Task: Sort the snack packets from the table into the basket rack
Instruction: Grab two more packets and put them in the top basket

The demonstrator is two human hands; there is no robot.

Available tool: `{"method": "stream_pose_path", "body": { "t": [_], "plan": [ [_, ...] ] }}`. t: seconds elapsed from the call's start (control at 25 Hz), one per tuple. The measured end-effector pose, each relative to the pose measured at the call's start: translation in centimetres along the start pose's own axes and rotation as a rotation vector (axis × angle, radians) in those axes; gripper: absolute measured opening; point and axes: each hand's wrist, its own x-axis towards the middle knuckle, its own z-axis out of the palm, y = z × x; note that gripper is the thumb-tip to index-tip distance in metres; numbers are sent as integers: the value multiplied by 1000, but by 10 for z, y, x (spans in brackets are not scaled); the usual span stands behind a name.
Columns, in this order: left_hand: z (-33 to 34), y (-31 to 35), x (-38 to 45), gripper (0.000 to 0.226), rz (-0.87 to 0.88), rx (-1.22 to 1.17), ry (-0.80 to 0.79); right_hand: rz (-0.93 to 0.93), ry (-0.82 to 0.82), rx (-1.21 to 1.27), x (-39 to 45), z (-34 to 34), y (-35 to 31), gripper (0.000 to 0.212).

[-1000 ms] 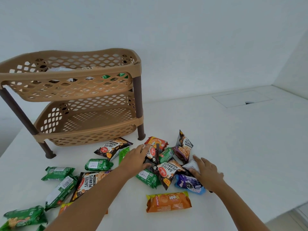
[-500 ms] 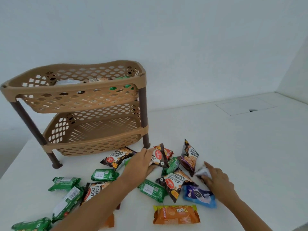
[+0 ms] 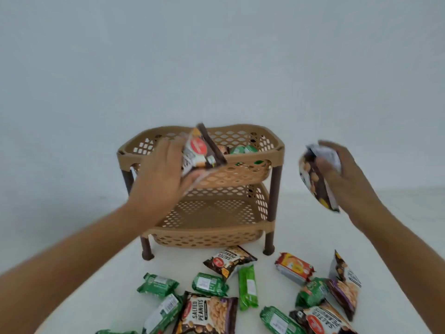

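Note:
A tan two-tier basket rack with brown legs stands on the white table. My left hand holds a brown salted peanuts packet at the front rim of the top basket. My right hand grips another brown peanuts packet in the air, to the right of the rack. Green packets and other packets lie inside the top basket. The lower basket shows no packets. Several loose packets lie on the table in front of the rack.
On the table lie green biscuit packets, brown salted peanuts packets and an orange-red packet. A plain pale wall stands behind the rack.
Both hands have lifted off the table, each with a peanuts packet. The left rose to the top basket, the right rose beside the rack. The view tilted up.

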Motion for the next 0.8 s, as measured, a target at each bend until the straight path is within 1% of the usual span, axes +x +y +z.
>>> {"method": "stream_pose_path", "body": {
  "t": [0.08, 0.12, 0.16, 0.24, 0.32, 0.4, 0.44, 0.52, 0.56, 0.6, 0.64, 0.68, 0.8],
  "plan": [
    [-9, -36, 32, 69, -50, 132, 28, -121, -196, 127, 39, 37, -50, 27],
    [-8, -51, 45, 68, -82, 192, 6, -193, -288, 146, 58, 57, -68, 25],
    [-4, -66, 57, 66, -116, 249, -31, -233, -337, 140, 78, 79, -80, 24],
    [12, -89, 75, 60, -200, 317, -99, -193, -318, 52, 116, 125, -87, 21],
    [35, -102, 83, 56, -323, 315, -174, -48, -306, -68, 144, 168, -76, 28],
    [61, -111, 82, 57, -446, 267, -312, 134, -400, -191, 158, 202, -59, 33],
    [74, -117, 80, 57, -491, 240, -400, 202, -442, -293, 163, 217, -53, 35],
    [94, -128, 75, 56, -595, 173, -593, 240, -528, -576, 167, 237, -44, 41],
    [100, -132, 75, 56, -666, 143, -694, 253, -552, -675, 166, 243, -44, 46],
    [104, -135, 77, 58, -717, 138, -793, 242, -608, -788, 163, 247, -45, 49],
    [106, -135, 79, 60, -733, 166, -885, 234, -673, -890, 159, 250, -46, 48],
    [106, -132, 81, 59, -725, 212, -969, 226, -702, -968, 159, 254, -43, 46],
    [98, -117, 89, 42, -645, 274, -1188, 194, -751, -1040, 157, 259, -39, 44]
  ]
}}
